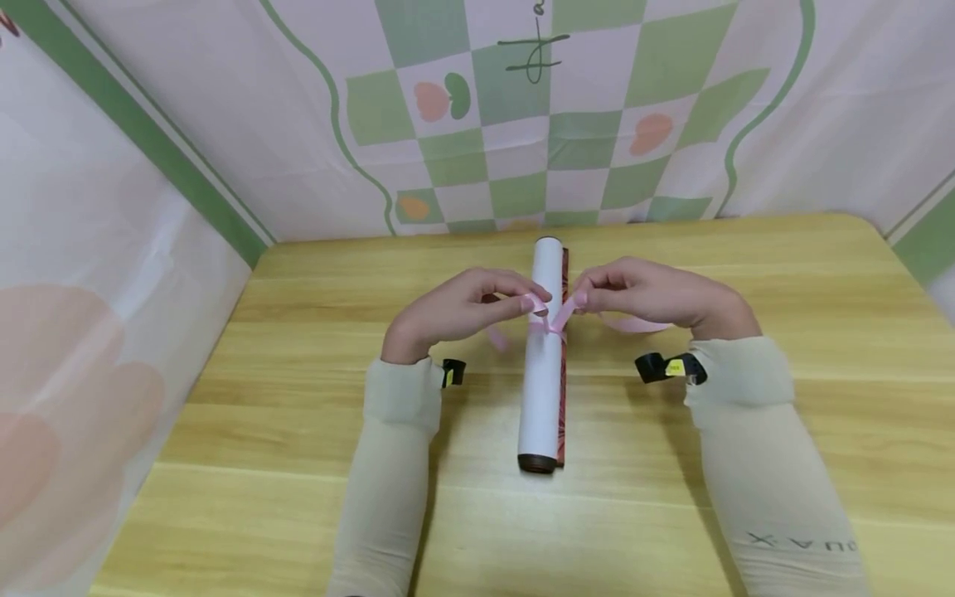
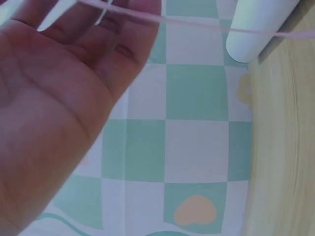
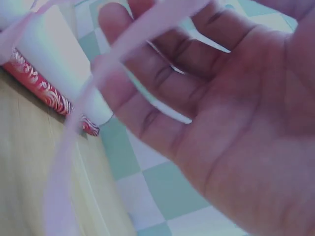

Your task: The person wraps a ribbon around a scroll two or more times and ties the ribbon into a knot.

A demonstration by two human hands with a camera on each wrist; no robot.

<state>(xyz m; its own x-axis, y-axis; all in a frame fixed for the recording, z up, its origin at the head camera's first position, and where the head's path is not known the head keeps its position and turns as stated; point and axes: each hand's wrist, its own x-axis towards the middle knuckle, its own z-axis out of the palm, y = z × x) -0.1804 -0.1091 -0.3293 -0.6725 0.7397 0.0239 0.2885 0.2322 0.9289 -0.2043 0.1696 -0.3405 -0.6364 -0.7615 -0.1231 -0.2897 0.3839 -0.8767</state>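
A white rolled scroll (image 1: pixel 542 390) lies lengthwise on the wooden table, with a red patterned edge (image 1: pixel 563 398) along its right side and a dark end at the front. Pink ribbon (image 1: pixel 555 327) goes around its middle and crosses on top. My left hand (image 1: pixel 470 308) pinches one ribbon end between thumb and fingers just left of the roll. On the other side my right hand (image 1: pixel 652 290) pinches the second end, its loose tail hanging below the palm. In the right wrist view the ribbon (image 3: pixel 88 93) runs across the fingers.
The wooden table (image 1: pixel 283 448) reaches back to a hanging cloth (image 1: pixel 589 141) with green and white checks. Another cloth (image 1: pixel 97 274) hangs on the left. A black wrist camera (image 1: pixel 453 372) sits at the left cuff, another wrist camera (image 1: pixel 667 367) at the right.
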